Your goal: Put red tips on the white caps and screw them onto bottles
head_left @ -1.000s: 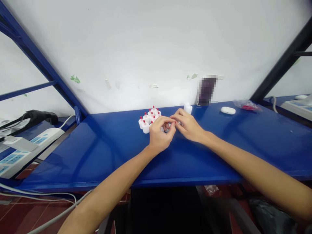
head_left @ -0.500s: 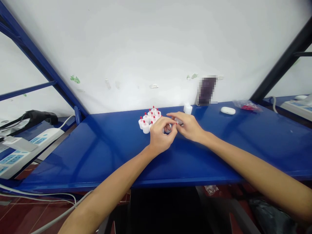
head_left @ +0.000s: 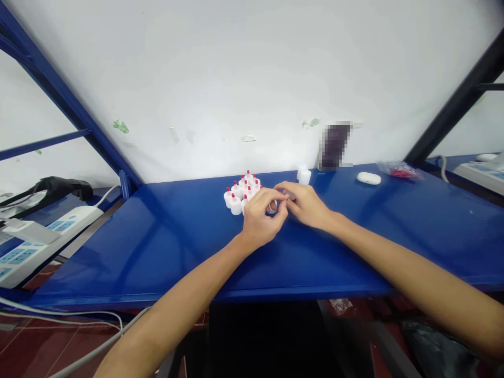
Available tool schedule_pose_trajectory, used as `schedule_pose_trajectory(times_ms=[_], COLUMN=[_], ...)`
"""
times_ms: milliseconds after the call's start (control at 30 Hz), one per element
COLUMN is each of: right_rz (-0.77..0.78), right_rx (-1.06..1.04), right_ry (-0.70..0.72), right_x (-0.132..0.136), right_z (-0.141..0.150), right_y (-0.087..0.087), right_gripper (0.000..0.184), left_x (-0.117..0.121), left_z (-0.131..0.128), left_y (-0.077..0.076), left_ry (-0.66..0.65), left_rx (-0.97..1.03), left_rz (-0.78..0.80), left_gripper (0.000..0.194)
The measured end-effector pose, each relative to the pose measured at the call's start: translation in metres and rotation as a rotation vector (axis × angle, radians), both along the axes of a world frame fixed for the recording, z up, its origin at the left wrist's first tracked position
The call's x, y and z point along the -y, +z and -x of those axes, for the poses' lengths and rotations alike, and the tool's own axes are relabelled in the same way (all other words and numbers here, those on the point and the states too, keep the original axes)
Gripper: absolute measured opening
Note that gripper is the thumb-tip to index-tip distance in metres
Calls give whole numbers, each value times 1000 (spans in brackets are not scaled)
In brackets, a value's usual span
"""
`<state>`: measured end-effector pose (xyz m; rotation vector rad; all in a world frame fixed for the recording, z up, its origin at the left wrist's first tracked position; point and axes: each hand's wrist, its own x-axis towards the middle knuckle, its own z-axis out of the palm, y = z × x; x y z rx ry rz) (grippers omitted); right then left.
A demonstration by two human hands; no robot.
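Note:
My left hand (head_left: 263, 218) is closed in a pinch, its thumb and index fingertip meeting at a tiny red tip (head_left: 286, 199), apparently a small red cap. Against it, my right hand (head_left: 305, 205) curls round a small white plastic bottle (head_left: 290, 196), mostly hidden by the fingers. White also shows through the ring of my left thumb and finger; which piece it belongs to I cannot tell. Just beyond my left hand stands a cluster of several small white bottles (head_left: 235, 205) with red tips, some partly covered by that hand.
Against the wall, behind my right hand, are white pieces (head_left: 303, 175) without red tips. Further right on the blue table (head_left: 177, 252) lie a white rounded case (head_left: 369, 178) and a clear bag with red pieces (head_left: 401, 171). A blurred dark object (head_left: 334, 146) leans on the wall.
My right hand's fingers have drawn in slightly and moved a little toward the right. My left hand keeps its pinch almost in place. The bottle cluster stays put.

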<state>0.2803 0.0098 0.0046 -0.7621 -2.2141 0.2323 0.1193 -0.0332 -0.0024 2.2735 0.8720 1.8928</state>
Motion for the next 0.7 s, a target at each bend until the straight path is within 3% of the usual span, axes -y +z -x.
schedule_pose_trajectory(times_ms=[267, 700], right_rz=[23, 82], right_rx=[-55, -67], right_ry=[-70, -29], right_x=[8, 7], right_z=[5, 3], right_y=[6, 4], right_gripper=[6, 13], left_x=[-1, -3], left_z=[1, 3], left_y=[-2, -5], left_ry=[36, 23], left_rx=[-2, -29], left_rz=[24, 24], left_gripper=[7, 10])
